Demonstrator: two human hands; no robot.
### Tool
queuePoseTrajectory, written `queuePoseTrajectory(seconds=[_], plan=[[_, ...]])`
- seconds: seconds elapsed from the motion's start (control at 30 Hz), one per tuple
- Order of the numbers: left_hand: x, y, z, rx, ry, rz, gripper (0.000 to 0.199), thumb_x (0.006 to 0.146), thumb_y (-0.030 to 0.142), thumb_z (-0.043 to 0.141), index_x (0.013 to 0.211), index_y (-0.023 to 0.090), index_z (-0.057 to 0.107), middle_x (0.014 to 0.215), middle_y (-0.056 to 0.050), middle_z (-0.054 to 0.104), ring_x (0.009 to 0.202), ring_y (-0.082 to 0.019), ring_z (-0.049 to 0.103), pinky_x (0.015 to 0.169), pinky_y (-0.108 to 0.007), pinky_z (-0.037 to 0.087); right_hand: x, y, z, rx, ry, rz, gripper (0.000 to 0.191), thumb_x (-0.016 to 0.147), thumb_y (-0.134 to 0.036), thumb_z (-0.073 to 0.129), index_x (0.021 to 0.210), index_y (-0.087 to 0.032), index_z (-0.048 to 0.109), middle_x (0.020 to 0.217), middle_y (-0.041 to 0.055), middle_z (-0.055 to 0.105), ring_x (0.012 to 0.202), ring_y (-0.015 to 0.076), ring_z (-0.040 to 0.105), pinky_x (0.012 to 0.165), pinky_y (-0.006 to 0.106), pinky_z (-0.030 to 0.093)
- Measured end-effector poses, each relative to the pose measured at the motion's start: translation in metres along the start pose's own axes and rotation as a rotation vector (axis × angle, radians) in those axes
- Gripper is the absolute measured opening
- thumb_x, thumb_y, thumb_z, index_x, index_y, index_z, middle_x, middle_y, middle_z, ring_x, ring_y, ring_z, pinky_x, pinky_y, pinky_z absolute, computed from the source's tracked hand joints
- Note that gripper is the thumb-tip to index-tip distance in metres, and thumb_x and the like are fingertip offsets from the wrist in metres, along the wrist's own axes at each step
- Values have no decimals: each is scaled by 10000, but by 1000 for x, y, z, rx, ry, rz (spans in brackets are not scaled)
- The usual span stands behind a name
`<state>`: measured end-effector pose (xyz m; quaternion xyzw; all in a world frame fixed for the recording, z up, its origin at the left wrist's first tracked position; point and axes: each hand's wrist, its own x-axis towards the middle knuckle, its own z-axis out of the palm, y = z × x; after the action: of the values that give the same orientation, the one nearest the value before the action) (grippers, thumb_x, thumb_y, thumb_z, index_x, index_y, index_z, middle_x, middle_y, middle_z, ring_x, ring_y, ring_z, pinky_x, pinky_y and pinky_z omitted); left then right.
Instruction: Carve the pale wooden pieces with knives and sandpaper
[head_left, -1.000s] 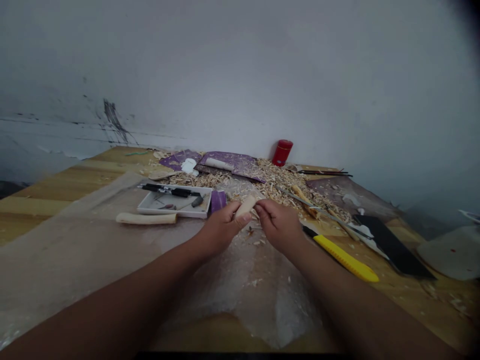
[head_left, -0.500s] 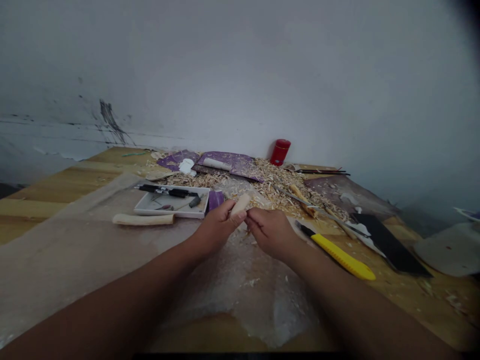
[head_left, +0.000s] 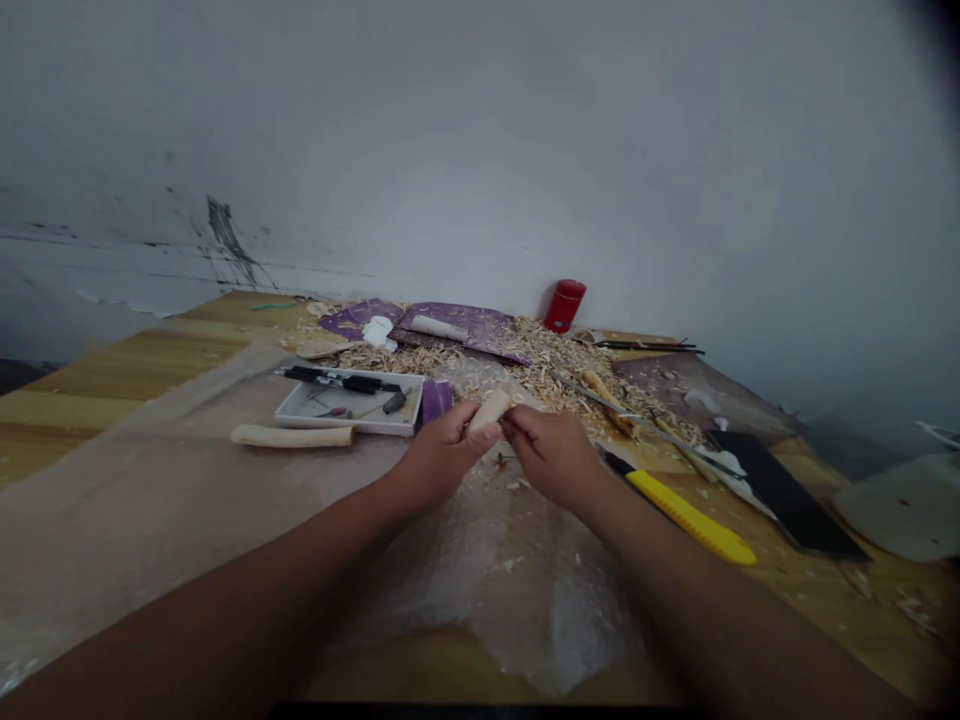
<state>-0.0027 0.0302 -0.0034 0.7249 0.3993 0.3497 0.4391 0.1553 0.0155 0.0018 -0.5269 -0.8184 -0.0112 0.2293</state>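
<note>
My left hand (head_left: 448,445) is closed around a short, pale piece of wood (head_left: 491,408), whose rounded end points up and away from me. Close beside it, my right hand (head_left: 551,450) has its fingers curled and pinched near the wood's right side. Whatever sits in those right fingers is hidden; only a small dark bit shows at the fingertips. Both hands are over a clear plastic sheet (head_left: 360,560) with scattered shavings. To the right of my right wrist lies a yellow utility knife (head_left: 690,515) with a black front end.
Left of my hands are a white tray (head_left: 300,418) of black-handled tools and a carved wooden stick (head_left: 292,436). Wood shavings (head_left: 555,365) are heaped behind, with purple sheets (head_left: 480,322) and a red canister (head_left: 564,306) by the wall. A black slab (head_left: 787,490) lies right.
The whole view has shifted slightly rightward. The piece of wood tilts a little more to the right, and my right fingers have moved slightly along its side. Both hands remain closed.
</note>
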Motion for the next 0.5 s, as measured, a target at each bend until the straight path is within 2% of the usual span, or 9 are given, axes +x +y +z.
queuePoseTrajectory(seconds=[0.1, 0.27, 0.4, 0.5], plan=[[1, -1, 0, 24, 4, -10, 290, 776, 435, 403, 804, 156, 477, 507, 63, 342, 469, -73, 307, 442, -195, 244, -3, -4, 0, 37, -21, -73, 266, 851, -297, 337, 697, -176, 517, 567, 0, 552, 511, 106, 490, 499, 211, 267], [1, 0, -1, 43, 5, -8, 312, 781, 443, 387, 852, 156, 489, 519, 60, 355, 481, -77, 322, 445, -194, 255, -6, -5, -1, 41, 76, -93, 270, 860, -308, 334, 721, -181, 528, 592, -4, 547, 536, 105, 490, 522, 212, 277], [1, 0, -1, 53, -15, 2, 291, 781, 431, 400, 839, 159, 486, 527, 61, 357, 484, -74, 320, 451, -194, 253, -3, 0, 0, 38, 142, -27, 256, 856, -303, 341, 767, -183, 548, 627, 7, 572, 560, 114, 511, 532, 217, 286], [1, -1, 0, 50, -23, 5, 296, 788, 426, 392, 857, 154, 487, 516, 65, 338, 474, -72, 308, 452, -197, 245, 1, 4, 2, 10, 111, 33, 234, 846, -284, 357, 767, -185, 554, 634, 11, 587, 564, 120, 518, 523, 221, 277]])
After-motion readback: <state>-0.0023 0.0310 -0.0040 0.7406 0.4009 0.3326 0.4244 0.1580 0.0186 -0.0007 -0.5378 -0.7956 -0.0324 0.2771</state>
